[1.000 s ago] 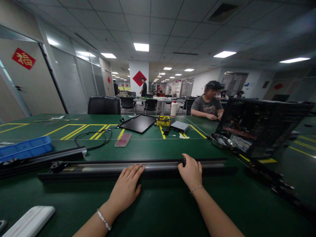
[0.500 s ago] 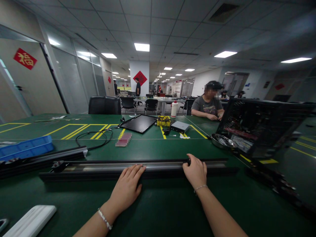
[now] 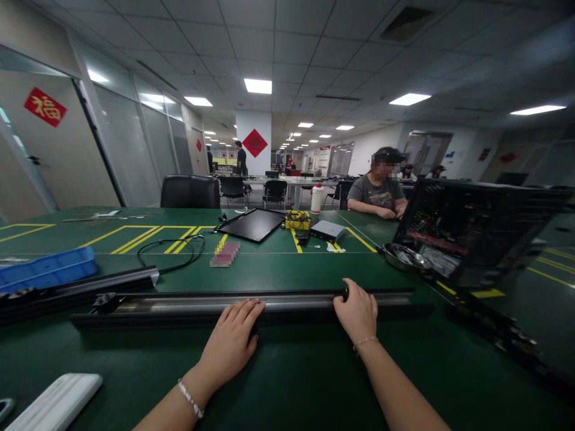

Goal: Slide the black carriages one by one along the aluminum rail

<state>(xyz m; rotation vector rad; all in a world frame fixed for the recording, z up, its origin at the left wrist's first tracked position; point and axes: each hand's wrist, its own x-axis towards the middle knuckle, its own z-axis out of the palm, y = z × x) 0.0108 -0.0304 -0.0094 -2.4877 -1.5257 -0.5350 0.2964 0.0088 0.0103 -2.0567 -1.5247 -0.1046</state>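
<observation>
A long black rail with a shiny metal strip along its channel lies across the table in front of me. My left hand rests on its near edge around the middle, fingers stretched out together and thumb apart. Further right, my right hand is closed at the channel, thumb and fingers around a small black part, mostly hidden by the hand. Another small black fitting sits at the rail's left end.
A second rail and a blue tray are at left. A white device lies front left. Behind are a black panel, a cable and a metal bowl. An open computer case stands right; a person sits beyond.
My right hand has shifted very slightly along the rail to the right. My left hand has stayed in place. In the far background, a standing person has moved left.
</observation>
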